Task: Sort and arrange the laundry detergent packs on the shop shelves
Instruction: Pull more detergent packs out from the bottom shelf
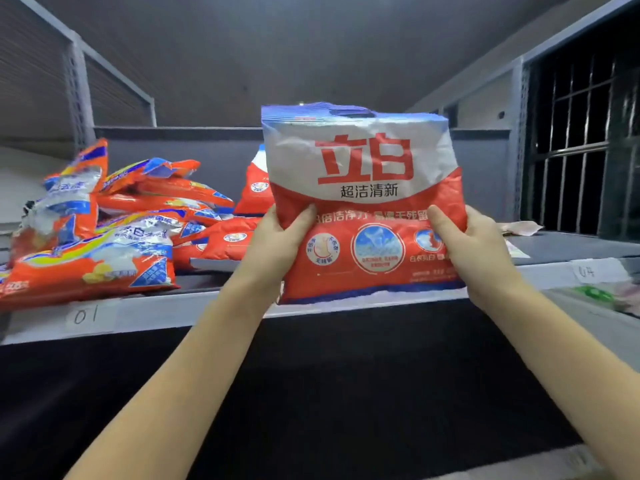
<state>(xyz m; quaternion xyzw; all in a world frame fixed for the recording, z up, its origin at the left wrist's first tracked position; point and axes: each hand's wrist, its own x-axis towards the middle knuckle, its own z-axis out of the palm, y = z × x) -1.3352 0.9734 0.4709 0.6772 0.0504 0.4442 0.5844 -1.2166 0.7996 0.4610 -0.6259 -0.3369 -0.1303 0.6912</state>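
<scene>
- While both hands hold it upright, the red-and-white detergent pack [363, 202] stands above the front lip of the grey metal shelf [207, 306], its bottom seam level with that lip.
- Left hand [273, 244] grips the pack's lower left edge, thumb on the front; right hand [474, 251] grips the lower right edge the same way.
- Behind and to the right of the right hand the shelf board lies bare up to a scrap of paper [523, 227]; a barred window [581, 147] closes that side.
- Left of the left hand, a loose heap of orange packs [104, 237] fills the shelf, and red packs [225, 240] lie just beside the wrist.
- Pack film is glossy, crinkled plastic, pillow-shaped and plump; its printed face is turned to the camera.
- Its long axis runs vertically, white top seam up, tilted slightly left.
- Handwritten labels on the lip read "01" [86, 316] under the heap.
</scene>
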